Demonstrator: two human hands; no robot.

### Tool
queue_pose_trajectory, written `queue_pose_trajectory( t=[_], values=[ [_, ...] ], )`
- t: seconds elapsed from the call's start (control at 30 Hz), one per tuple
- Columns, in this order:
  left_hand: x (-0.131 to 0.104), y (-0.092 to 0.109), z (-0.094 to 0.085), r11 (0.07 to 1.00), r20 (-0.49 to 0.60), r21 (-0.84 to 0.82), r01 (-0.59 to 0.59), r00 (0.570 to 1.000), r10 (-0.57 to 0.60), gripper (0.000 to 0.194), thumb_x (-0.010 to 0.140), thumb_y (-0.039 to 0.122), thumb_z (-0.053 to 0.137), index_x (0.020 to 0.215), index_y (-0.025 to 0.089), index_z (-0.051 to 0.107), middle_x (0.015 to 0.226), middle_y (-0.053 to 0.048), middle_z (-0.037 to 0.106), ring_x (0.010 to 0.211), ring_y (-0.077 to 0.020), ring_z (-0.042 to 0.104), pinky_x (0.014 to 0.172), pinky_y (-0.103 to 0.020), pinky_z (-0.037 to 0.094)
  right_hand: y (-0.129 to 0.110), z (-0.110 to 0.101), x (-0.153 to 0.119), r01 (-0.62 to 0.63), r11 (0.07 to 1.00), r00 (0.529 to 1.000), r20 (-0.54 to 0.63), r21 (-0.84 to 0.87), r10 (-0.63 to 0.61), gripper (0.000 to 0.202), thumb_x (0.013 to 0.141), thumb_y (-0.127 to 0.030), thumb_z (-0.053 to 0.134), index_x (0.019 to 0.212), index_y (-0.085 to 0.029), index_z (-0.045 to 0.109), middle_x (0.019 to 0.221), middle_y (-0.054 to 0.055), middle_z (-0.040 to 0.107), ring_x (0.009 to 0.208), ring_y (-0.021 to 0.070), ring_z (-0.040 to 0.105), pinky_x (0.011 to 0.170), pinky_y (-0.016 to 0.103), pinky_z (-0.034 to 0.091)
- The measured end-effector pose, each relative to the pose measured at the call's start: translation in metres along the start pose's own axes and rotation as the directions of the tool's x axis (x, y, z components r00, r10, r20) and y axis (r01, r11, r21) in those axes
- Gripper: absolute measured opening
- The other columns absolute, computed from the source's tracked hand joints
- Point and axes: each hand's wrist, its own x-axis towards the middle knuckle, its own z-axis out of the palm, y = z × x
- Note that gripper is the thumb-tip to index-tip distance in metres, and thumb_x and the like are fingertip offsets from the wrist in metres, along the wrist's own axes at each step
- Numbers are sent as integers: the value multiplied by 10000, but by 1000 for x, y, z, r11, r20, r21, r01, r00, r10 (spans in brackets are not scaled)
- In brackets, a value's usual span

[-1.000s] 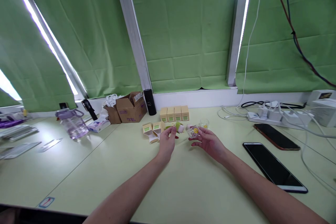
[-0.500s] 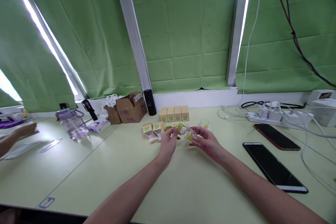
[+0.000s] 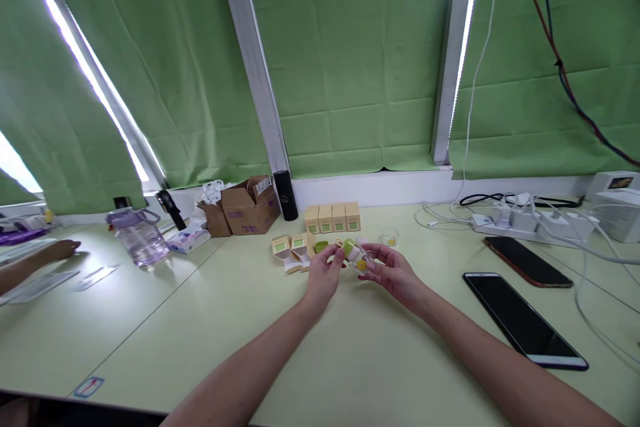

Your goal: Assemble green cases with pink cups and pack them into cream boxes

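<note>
My left hand (image 3: 323, 275) pinches a small green-and-white cap-like piece (image 3: 351, 248) by the pale loop at its end. My right hand (image 3: 396, 275) has its fingers closed around a small clear container (image 3: 362, 265) with a yellow spot on it. The white end of the green piece meets the container's mouth; how deep it sits I cannot tell. Behind my left hand lies another green piece (image 3: 321, 246), partly hidden. A second clear container (image 3: 389, 236) rests on the table beyond my right hand.
Several small tan boxes (image 3: 332, 218) stand in a row at the back, with opened ones (image 3: 290, 250) nearer. Leftward are a cardboard box (image 3: 250, 205), a black cylinder (image 3: 285, 195) and a purple bottle (image 3: 143, 237). Phones (image 3: 525, 320) and a power strip (image 3: 530, 229) lie right. Another person's hand (image 3: 63, 250) is far left.
The green-and-white piece and the clear container, apart or barely touching before, are now joined end to end. The other person's hand at far left has shifted right and lower.
</note>
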Motion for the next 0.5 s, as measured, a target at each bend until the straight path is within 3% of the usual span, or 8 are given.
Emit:
queue_pose_trajectory(
  t=[0.33, 0.5],
  values=[
    [-1, -1, 1, 1000, 28, -6, 4, 1000, -4, 540, 846, 693, 668, 889, 160, 747, 890, -76, 730, 804, -195, 639, 736, -298, 545, -1, 0, -1, 2, 1000, 1000, 15, 1, -2, 494, 684, -407, 933, 1105, -241, 736, 1283, 85, 653, 1065, 269, 689, 942, 497, 589],
    [-2, -6, 2, 999, 64, -32, 10, 998, -8, 537, 831, 671, 702, 970, 156, 759, 995, -107, 745, 889, -228, 676, 761, -314, 562, 0, 1, -1, 3, 1000, 1000, 9, -9, -3, 501, 668, -420, 942, 1095, -244, 746, 1237, 80, 671, 1038, 267, 698, 964, 525, 578]
  ],
)
